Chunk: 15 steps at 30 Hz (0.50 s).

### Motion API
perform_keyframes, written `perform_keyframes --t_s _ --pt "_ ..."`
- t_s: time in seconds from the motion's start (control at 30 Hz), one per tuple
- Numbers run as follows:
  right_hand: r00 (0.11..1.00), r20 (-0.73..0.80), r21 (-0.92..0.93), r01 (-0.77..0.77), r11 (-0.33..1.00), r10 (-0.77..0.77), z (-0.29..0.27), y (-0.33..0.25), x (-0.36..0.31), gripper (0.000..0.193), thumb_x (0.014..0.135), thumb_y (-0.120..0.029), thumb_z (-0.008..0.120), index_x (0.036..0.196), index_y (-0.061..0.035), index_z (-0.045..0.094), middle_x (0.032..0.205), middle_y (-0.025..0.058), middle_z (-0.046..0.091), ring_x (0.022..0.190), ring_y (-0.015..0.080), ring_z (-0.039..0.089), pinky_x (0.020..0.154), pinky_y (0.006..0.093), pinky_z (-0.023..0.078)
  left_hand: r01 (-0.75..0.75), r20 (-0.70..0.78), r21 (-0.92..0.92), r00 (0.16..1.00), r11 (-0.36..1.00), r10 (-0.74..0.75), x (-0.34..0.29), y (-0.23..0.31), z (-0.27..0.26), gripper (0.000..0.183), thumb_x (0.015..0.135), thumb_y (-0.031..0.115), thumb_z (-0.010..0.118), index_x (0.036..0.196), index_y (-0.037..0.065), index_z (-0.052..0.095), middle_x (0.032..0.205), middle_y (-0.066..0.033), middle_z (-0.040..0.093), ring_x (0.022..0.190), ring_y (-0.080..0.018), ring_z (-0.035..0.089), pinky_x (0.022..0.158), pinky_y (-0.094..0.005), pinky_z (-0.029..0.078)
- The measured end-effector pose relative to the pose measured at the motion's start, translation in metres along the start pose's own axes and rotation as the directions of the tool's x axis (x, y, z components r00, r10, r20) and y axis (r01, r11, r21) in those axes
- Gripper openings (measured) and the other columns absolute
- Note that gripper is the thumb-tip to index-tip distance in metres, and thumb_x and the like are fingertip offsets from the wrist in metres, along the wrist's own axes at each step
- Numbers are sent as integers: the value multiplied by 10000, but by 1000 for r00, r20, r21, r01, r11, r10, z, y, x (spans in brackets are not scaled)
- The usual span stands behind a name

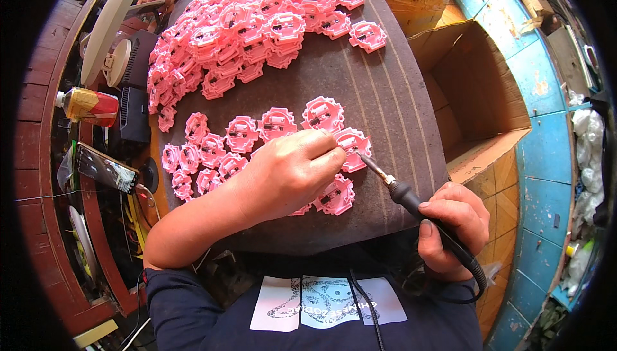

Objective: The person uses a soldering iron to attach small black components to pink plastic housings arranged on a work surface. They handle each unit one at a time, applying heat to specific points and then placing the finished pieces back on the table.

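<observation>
My right hand (455,226) grips a soldering iron (406,198) by its black handle. The iron's metal tip touches or nearly touches a pink plastic part (351,139) with small components inside. Over the neighbouring parts reaches my left hand (297,170), thumb and fingers pinched together beside that same part. Whatever lies in this pinch is too small or hidden to make out. Several similar pink parts (242,134) lie in loose rows around and left of the left hand, some partly covered by it.
The dark work surface (385,107) carries a large heap of pink parts (250,30) at the far side. An open cardboard box (479,87) stands to the right, and another box (418,4) of pink pieces behind it. A phone (106,168) and a bottle (90,105) are left.
</observation>
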State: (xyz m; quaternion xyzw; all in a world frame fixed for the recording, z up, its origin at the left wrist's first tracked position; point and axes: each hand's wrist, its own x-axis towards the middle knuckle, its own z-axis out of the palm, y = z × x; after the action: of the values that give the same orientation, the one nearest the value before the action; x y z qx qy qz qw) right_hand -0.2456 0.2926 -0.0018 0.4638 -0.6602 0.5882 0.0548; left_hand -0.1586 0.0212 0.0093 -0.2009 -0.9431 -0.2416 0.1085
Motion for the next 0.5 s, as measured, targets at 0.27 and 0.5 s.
perform_keyframes --t_s 0.27,0.5 --pt "1000 13 -5 9 1000 -9 -1 0 1 298 711 -8 752 1005 -3 701 717 101 624 544 231 598 509 331 469 5 8 4 1000 1000 -5 1 0 1 267 791 -38 776 1040 -29 679 945 -144 656 776 -318 682 671 -412 568" --pt "1000 4 -13 -4 1000 4 -1 -2 -1 303 702 -8 754 1001 -4 704 726 102 625 552 234 604 515 332 472 35 19 18 999 999 -35 -3 4 -8 251 801 -38 780 1035 -26 687 926 -137 655 774 -309 683 674 -404 569"
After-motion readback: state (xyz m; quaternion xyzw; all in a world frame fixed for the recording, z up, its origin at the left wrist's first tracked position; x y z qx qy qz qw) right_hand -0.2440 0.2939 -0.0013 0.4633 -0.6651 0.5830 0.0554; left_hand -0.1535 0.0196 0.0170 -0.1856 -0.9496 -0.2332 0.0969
